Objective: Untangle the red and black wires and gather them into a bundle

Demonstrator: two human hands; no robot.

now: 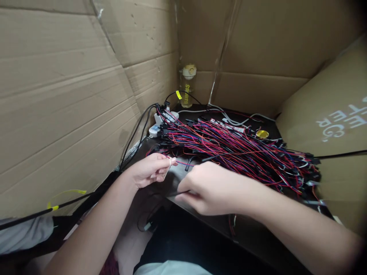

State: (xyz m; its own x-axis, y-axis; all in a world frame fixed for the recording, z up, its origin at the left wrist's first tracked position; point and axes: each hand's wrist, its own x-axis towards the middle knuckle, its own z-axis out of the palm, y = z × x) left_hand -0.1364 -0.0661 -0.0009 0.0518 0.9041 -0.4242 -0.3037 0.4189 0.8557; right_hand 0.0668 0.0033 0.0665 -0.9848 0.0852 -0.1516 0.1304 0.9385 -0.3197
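My left hand (153, 169) is closed in a pinch on a thin red and blue wire (183, 163) at the front edge of a large wire pile. A pale loop (169, 166) shows at its fingertips. Just to the right, my right hand (200, 187) is curled, thumb against the fingers; whatever it grips is hidden or too small to name. Behind both hands lies the pile of red, blue and black wires (229, 147) with black connectors, spread across the dark table (206, 219).
A clear bottle (187, 86) with a yellow and white lid stands in the back corner. White plugs (160, 122) sit left of the pile, and a yellow roll (262, 134) lies behind it. Cardboard walls (86, 76) enclose the table. A black cable (341, 154) runs off right.
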